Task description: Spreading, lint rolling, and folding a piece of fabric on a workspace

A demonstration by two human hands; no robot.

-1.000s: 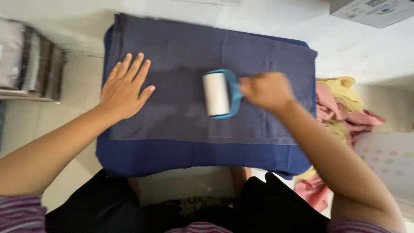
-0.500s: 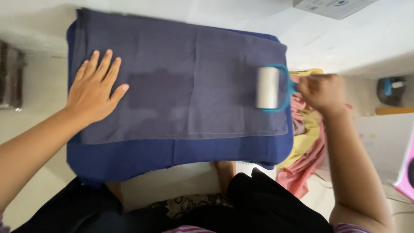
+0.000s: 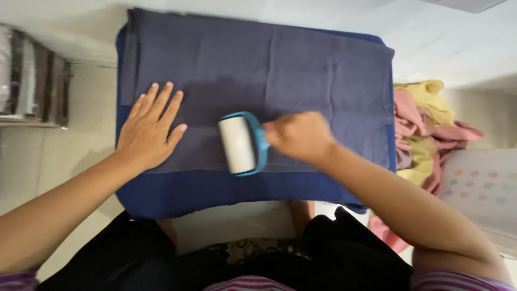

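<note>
In the head view, a lint roller [image 3: 240, 144] with a white roll and a blue frame is gripped by its handle in the closed right hand [image 3: 299, 136] and is laid against the near part of a grey-blue folded cloth [image 3: 301, 75]. The cloth is spread over a darker blue padded board [image 3: 215, 189] and is pressed down by the left hand [image 3: 149, 128], which lies flat with fingers spread, just left of the roller. A heap of pink and yellow clothes [image 3: 425, 126] is seen beside the board's right edge.

Matt woven grey-blue cloth [image 3: 301, 70] over darker blue fabric [image 3: 215, 191]; lint roller [image 3: 239, 144] with smooth turquoise plastic frame, white papery roll.
</note>
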